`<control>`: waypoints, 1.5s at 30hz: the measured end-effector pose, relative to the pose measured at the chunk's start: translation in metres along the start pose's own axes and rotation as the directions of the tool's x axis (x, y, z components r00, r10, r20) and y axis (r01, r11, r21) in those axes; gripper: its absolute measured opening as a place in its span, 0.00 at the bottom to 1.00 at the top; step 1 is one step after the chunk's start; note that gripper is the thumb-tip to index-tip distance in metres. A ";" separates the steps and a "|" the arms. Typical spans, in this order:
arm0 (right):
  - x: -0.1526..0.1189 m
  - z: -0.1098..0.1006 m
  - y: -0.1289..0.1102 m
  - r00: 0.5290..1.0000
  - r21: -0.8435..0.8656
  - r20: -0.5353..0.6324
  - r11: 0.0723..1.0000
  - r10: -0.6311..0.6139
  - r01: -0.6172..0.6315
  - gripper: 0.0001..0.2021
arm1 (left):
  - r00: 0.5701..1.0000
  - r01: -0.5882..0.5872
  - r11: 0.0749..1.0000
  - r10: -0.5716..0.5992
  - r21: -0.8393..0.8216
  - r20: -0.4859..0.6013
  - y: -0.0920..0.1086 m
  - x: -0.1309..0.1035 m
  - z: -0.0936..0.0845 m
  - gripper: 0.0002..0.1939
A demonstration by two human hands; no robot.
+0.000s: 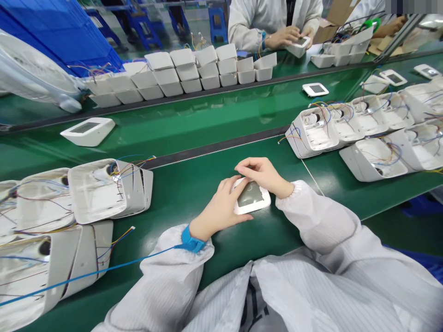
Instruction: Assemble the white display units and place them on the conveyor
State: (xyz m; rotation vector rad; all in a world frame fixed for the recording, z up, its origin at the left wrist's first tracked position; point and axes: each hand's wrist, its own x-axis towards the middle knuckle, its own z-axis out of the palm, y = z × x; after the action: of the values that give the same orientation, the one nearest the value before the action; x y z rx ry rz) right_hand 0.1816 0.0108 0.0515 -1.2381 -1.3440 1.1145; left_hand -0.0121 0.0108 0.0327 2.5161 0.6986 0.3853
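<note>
One white panel [254, 208] | rounded corners | grey screen [249, 194] | facing up

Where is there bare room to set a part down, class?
Bare bench shows between the left housings and left hand, with a smaller patch between right hand and right housings. Beyond the dark rail, the green strip is bare between the left screened unit and right panel. Crowded: both housing clusters, with protruding wires.
</note>
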 end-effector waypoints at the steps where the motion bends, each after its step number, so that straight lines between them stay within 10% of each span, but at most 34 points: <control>1: 0.000 0.001 0.001 0.997 -0.019 -0.064 0.999 -0.039 0.038 0.11 | 0.999 0.008 1.000 -0.008 0.008 -0.042 0.002 0.000 0.003 0.55; 8: 0.000 -0.001 0.004 0.985 -0.349 -0.163 0.930 0.061 -0.115 0.26 | 0.926 0.017 0.985 0.049 0.170 -0.374 0.004 0.001 0.010 0.40; 19: -0.009 0.002 0.000 0.947 -0.367 -0.020 0.883 -0.322 0.293 0.17 | 0.907 0.205 0.914 -0.312 -0.349 -0.284 -0.011 -0.001 -0.015 0.19; 45: -0.007 0.001 -0.003 0.963 -0.555 -0.065 0.811 -0.263 0.184 0.14 | 0.897 0.203 0.939 -0.292 -0.277 -0.331 0.009 -0.003 -0.005 0.17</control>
State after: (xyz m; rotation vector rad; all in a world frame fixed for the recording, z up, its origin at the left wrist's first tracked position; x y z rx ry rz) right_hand 0.1801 0.0037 0.0540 -1.4772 -1.7145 0.4678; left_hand -0.0132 0.0045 0.0410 2.1129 1.0405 0.8099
